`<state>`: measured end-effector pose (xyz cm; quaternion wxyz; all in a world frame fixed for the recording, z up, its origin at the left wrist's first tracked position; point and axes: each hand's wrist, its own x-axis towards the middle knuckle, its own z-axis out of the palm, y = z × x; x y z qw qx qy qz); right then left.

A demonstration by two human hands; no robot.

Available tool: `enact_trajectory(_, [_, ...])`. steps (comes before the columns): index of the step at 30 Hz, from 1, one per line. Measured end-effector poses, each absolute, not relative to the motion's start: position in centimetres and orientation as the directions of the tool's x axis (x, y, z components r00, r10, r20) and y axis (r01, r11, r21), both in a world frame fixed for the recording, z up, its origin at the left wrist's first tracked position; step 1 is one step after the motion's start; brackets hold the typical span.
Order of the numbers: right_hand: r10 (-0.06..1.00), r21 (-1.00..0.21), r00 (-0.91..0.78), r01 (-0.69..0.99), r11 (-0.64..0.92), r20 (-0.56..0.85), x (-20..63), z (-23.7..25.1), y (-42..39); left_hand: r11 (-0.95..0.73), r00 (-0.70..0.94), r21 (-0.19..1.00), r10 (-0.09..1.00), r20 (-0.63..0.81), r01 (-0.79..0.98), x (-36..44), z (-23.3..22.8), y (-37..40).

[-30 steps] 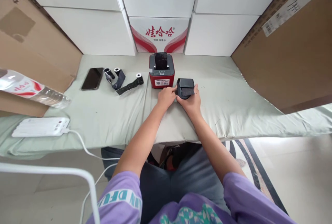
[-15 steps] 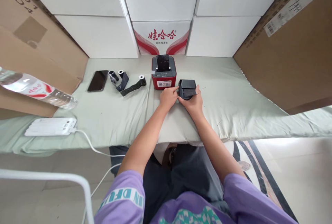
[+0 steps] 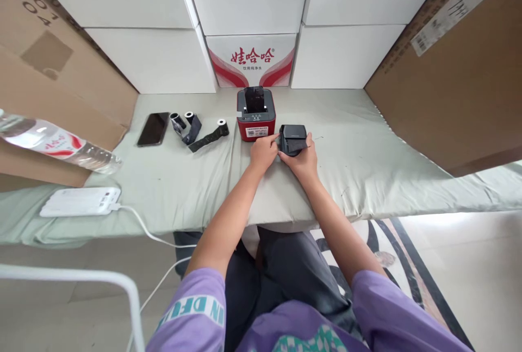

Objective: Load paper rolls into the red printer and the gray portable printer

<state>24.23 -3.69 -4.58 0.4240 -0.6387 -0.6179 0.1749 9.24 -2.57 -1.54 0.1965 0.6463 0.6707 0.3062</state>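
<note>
Holding a small black printer [image 3: 292, 139] between both hands, I have it resting on the pale green cloth [image 3: 367, 167], just to the right of the red printer [image 3: 256, 114] and nearly touching it. My right hand [image 3: 302, 159] cups its near side with the thumb up along the right edge; my left hand [image 3: 263, 154] is curled, fingertips pressed against its left side. Whether the fingers pinch anything loose I cannot tell, since a dark flap or strip at the front is half hidden by the hands. The black printer's lid looks shut or close to it. Off to the left lie three small rolls [image 3: 191, 123] with dark tape trailing, untouched, beside a phone [image 3: 153, 128]. My reading: the small unit is being handled now, and the rolls are yet to be dealt with
</note>
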Motion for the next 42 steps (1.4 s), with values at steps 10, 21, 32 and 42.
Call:
enact_trajectory(10, [0.943, -0.773, 0.171, 0.623, 0.122, 0.286, 24.2, -4.3, -3.7, -0.021, -0.05, 0.687, 0.995, 0.084, 0.726, 8.9, -1.2, -2.6])
enact_trajectory(21, [0.937, -0.774, 0.186, 0.621, 0.121, 0.296, 24.1, -4.4, -3.6, -0.023, 0.013, 0.577, 1.0, 0.022, 0.816, 9.1, -0.7, -2.8])
enact_trajectory(32, [0.947, -0.78, 0.19, 0.62, 0.09, 0.26, 24.0, -3.9, -3.9, -0.026, 0.024, 0.52, 1.0, 0.01, 0.854, 9.2, -0.3, -2.7])
enact_trajectory(42, [0.957, -0.764, 0.178, 0.642, 0.062, 0.227, 24.1, -3.2, -4.1, -0.012, 0.048, 0.468, 0.997, -0.067, 0.884, 9.1, 0.0, -2.8])
